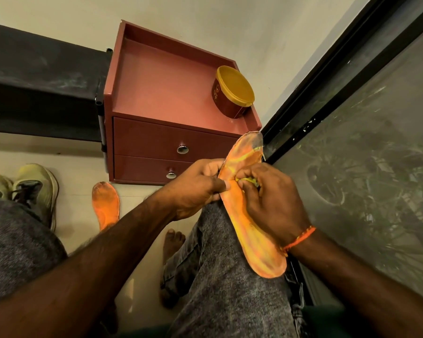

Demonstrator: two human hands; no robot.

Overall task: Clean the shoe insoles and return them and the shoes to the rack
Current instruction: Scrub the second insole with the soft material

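Floor: pale tile, meets cream wall at top of view.
Drawer unit: reddish, 2 drawers w/ metal knobs, tray-like top; tub w/ yellow lid sits at its right edge, tilted.
Dark shelf/rack: left of unit, dusty, cut off by frame.
Glass pane: right side, black frame, plant reflections.
Insole in hand: orange-yellow, resting along right knee, toe end frayed, near unit corner.
Left hand: pinches insole's left edge, thumb on top.
Right hand: fingers curled round a small yellowish wad pressed on insole; wad mostly hidden, type unclear.
2nd insole: on floor, lower part hidden by left arm.
Shoes: pale pair at left, partly behind the left knee.
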